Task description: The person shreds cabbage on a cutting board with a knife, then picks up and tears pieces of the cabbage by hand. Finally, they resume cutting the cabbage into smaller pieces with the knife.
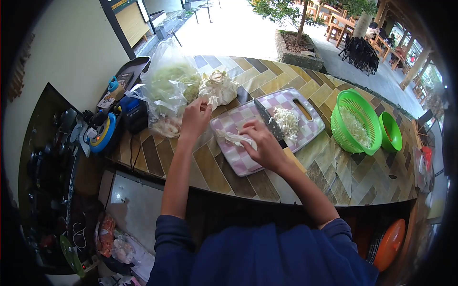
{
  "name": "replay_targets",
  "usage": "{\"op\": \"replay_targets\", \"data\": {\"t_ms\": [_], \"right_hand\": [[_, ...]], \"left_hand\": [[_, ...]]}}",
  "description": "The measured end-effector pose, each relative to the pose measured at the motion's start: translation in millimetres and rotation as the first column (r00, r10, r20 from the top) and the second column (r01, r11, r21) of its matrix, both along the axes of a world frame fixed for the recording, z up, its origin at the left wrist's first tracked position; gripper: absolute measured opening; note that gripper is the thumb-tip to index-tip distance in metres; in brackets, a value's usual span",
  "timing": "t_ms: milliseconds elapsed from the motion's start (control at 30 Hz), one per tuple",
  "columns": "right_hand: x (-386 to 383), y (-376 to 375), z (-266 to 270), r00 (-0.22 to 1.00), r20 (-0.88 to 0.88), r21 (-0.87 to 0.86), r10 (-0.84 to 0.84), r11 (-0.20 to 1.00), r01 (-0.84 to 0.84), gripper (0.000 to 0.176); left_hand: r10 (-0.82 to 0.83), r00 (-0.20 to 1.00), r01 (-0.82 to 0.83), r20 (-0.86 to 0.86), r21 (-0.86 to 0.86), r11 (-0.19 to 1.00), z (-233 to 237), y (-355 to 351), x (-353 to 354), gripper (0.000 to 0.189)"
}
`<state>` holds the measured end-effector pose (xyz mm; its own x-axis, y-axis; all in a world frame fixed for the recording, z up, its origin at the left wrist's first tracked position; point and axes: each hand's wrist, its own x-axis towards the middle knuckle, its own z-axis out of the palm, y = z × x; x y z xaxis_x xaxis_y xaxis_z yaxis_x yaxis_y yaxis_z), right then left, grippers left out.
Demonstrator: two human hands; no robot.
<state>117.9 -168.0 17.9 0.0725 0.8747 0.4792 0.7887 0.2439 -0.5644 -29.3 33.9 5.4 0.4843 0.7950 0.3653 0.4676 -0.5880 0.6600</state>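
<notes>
My left hand [195, 119] is closed in a pinch on a small white vegetable piece, right beside a whitish, ragged-edged vegetable clump [218, 89] that looks like cabbage or mushroom. My right hand [261, 145] is over the near left part of the pink-and-white checked cutting board [248, 167], its thumb and fingers around a pale vegetable strip [236, 138]. Slight blur softens its fingertips. A knife [268, 119] with a dark blade lies across the board, its light handle [295, 159] toward me. Chopped white vegetable [286, 123] is heaped right of the blade.
A clear plastic bag [171, 78] of pale green vegetable stands behind my left hand. To the right are a green colander [341, 126] with white shreds and a small green bowl [393, 131]. A blue-and-yellow round item [101, 136] sits at the counter's left end.
</notes>
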Motion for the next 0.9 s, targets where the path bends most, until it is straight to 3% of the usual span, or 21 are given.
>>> {"op": "replay_targets", "data": {"t_ms": [33, 167, 200, 300, 333, 433, 467, 567, 633, 700, 833, 900], "right_hand": [[3.9, -0.3, 0.0, 0.999, -0.027, 0.051, -0.024, 0.998, 0.025, 0.021], [7.6, -0.2, 17.5, 0.849, -0.523, -0.005, -0.073, 0.997, 0.083, 0.037], [10.2, 8.2, 4.2, 0.797, -0.603, 0.103, -0.033, 0.988, 0.119, 0.038], [21.5, 8.3, 2.4, 0.722, -0.691, -0.001, -0.035, 0.999, 0.048, 0.029], [23.1, 6.3, 2.8, 0.681, -0.732, 0.018, -0.024, 0.998, 0.054, 0.023], [35.8, -5.2, 4.1, 0.623, -0.781, -0.064, -0.04, 0.998, -0.017, 0.023], [40.3, -11.0, 4.2, 0.631, -0.772, -0.112, -0.069, 0.993, -0.028, 0.024], [41.9, -39.0, 3.4, 0.895, -0.395, -0.017, -0.209, 0.975, 0.221, 0.025], [42.6, -67.7, 2.1, 0.944, -0.112, -0.161, -0.311, 0.943, 0.291, 0.03], [38.6, -90.0, -10.1, 0.911, 0.193, -0.227, -0.364, 0.887, 0.402, 0.032], [23.4, -99.9, -22.8, 0.861, 0.261, -0.339, -0.437, 0.793, 0.505, 0.045], [22.4, -97.8, -18.5, 0.869, 0.218, -0.416, -0.445, 0.763, 0.495, 0.048]], "left_hand": [[-0.057, 0.997, 0.059, 0.047, -0.032, 0.998, 6.3, -7.9, 0.2, 0.025], [-0.342, 0.927, 0.365, 0.15, -0.165, 0.916, 25.7, -39.6, 10.5, 0.025], [-0.428, 0.889, 0.454, 0.16, -0.201, 0.868, 28.0, -46.2, 14.9, 0.025], [-0.522, 0.838, 0.544, 0.16, -0.32, 0.775, 33.8, -63.9, 24.7, 0.02], [-0.529, 0.816, 0.578, 0.235, -0.354, 0.735, 27.3, -65.8, 27.7, 0.022], [-0.577, 0.789, 0.61, 0.208, -0.369, 0.701, 28.7, -71.6, 30.0, 0.025], [-0.559, 0.815, 0.573, 0.152, -0.356, 0.738, 30.6, -75.2, 31.2, 0.025], [-0.525, 0.851, 0.511, 0.01, -0.249, 0.823, 30.1, -80.6, 34.6, 0.025], [-0.546, 0.836, 0.539, -0.05, -0.106, 0.835, 16.4, -74.5, 38.6, 0.026], [-0.503, 0.84, 0.496, -0.203, -0.087, 0.864, 9.9, -73.7, 45.8, 0.024], [-0.309, 0.892, 0.378, -0.33, 0.171, 0.91, -4.9, -81.8, 58.2, 0.024], [-0.326, 0.904, 0.393, -0.277, 0.237, 0.888, -10.5, -83.9, 62.7, 0.024]]}}
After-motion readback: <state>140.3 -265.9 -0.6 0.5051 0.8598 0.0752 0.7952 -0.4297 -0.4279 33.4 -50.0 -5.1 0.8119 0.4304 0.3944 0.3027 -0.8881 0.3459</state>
